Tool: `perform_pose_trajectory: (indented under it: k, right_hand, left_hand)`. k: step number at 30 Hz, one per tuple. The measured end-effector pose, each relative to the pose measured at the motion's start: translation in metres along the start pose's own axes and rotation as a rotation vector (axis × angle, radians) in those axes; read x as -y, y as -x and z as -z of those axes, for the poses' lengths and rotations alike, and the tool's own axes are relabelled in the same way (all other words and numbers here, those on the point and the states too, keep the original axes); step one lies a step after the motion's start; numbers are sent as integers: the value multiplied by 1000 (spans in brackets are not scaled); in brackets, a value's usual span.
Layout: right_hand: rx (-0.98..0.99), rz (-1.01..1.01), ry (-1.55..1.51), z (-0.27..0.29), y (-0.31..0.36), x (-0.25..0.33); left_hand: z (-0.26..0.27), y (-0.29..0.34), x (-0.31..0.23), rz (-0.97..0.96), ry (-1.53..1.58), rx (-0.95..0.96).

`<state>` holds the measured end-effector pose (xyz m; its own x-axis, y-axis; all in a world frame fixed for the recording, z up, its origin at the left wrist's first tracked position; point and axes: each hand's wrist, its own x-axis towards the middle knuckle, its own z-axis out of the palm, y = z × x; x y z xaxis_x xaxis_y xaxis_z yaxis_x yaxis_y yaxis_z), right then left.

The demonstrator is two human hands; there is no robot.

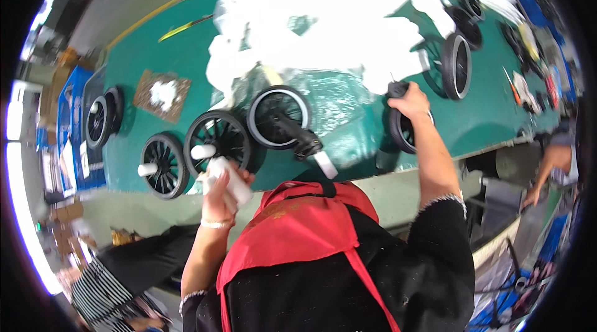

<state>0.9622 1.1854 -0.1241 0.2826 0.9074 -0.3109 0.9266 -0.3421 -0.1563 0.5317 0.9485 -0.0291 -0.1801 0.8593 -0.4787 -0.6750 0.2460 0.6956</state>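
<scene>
My left hand [219, 198], at the table's front edge, is wrapped round white foam-like pieces [236, 188], slightly blurred. Beside it stand two black spoked wheels; the larger wheel [231, 122] and the smaller wheel [175, 173] each have a white sleeve on the hub. Between my hands lies a grey-rimmed wheel [254, 108] with a black fork [292, 133] across it and a white piece at the fork's end. Further right, my right hand [412, 105] grips a black wheel fork [398, 89]. The wheel [401, 128] under that hand is partly hidden by my wrist.
White wrapping sheets [317, 9] heap at the back of the green table [143, 55]. Another wheel [459, 66] stands right, and a wheel pair [97, 122] left. A brown board [152, 96] and a yellow tool [180, 28] lie left. Another person's arm [547, 167] shows at far right.
</scene>
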Motion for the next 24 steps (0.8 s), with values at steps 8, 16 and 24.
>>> perform_pose_trajectory:
  k: [8,16,24]
  right_hand:
    - [695,804,-808,56,146,122]
    - [814,935,-844,57,204,180]
    - [-16,-234,-1781,81,150,5]
  left_hand:
    - [-61,-49,-39,-226,272,-22]
    - [-71,-50,-55,-284,383,-244]
    - [-25,-29,-75,-350,338,-337]
